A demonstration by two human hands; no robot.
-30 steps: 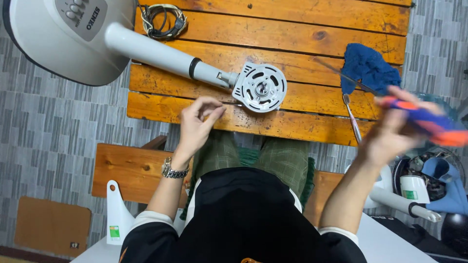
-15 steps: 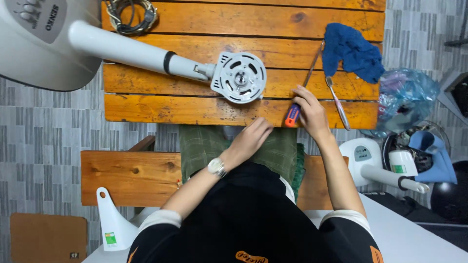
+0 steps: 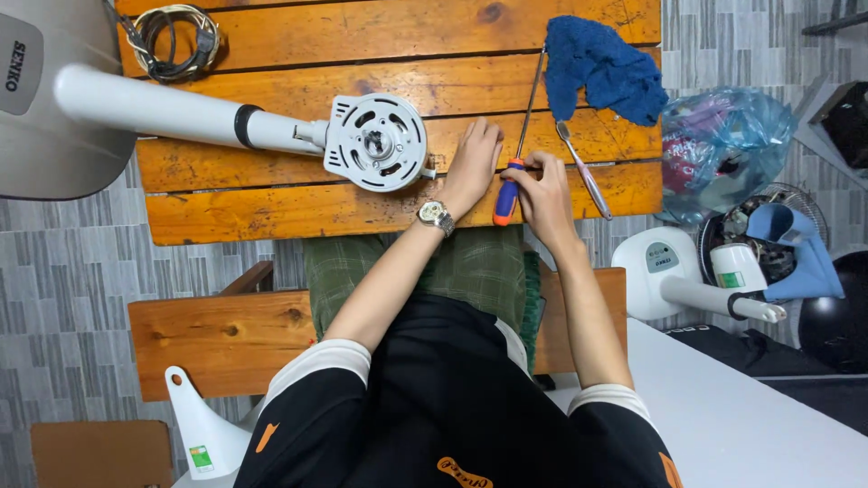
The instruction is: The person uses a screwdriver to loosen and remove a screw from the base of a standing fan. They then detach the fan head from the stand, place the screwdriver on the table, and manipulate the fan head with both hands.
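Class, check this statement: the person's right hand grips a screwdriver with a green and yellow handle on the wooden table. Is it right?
Not quite. In the head view the right hand does grip the screwdriver on the wooden table, but its handle is blue and orange.

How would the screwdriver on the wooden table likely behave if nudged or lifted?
The screwdriver looks stiff, with a thin straight metal shaft. Its rounded orange and blue handle lies flat on the table, so it could roll if nudged. The right hand rests on the handle, so it probably lifts easily, handle-heavy.
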